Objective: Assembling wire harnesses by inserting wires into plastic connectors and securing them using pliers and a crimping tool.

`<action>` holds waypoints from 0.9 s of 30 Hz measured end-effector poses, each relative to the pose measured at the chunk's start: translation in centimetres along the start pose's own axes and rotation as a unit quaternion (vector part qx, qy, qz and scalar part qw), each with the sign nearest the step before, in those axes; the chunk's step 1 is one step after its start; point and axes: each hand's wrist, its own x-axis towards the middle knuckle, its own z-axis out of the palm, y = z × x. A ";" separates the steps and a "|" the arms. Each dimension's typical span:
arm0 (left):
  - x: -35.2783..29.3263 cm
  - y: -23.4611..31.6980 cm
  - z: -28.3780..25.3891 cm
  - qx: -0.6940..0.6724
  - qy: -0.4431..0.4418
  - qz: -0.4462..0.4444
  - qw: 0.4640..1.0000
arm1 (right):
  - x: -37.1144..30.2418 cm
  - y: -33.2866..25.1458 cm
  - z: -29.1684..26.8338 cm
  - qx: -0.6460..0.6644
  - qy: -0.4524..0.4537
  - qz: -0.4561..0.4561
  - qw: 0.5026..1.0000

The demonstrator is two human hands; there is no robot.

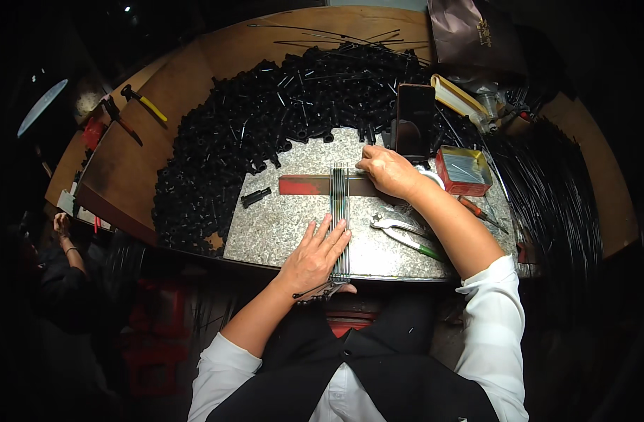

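Note:
A row of thin dark rods (339, 193) lies side by side, running away from me across a flat red-and-dark bar (299, 185) on the speckled stone slab. Stretched out flat, the fingers of my left hand (313, 254) rest on the rods' near part; its thumb shows at the slab's front edge. Close to the rods' far ends, my right hand (387, 171) has thumb and fingers pinched together. What is between those fingertips is too small to make out. Pincers (396, 232) with a green handle lie right of the rods. A short black cylindrical part (256, 197) lies left of the bar.
A large heap of black parts (266, 105) curves around the slab (266, 235). At right are a phone (413, 123), a red tin (465, 184), an orange-handled screwdriver (477, 209) and many long black rods (554, 190). Another person's hand (62, 224) shows at far left.

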 end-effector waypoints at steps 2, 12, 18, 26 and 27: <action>0.0 0.0 -0.1 -0.001 -0.002 -0.002 1.000 | 0.2 -0.5 0.0 -0.005 -0.002 0.001 1.000; 0.0 0.3 -0.5 -0.022 -0.022 -0.017 0.999 | 0.2 0.0 0.5 0.015 0.008 -0.002 1.000; 0.1 0.2 -0.2 -0.025 -0.028 -0.011 0.999 | 0.5 -1.0 1.0 0.041 0.063 -0.029 0.997; -0.6 -0.1 -0.1 -0.024 -0.017 -0.022 0.999 | -4.8 3.5 -8.1 -0.123 0.072 0.173 0.975; -0.3 -0.1 -0.1 -0.009 -0.023 -0.014 1.000 | -6.4 5.3 -9.5 -0.158 0.022 0.221 0.962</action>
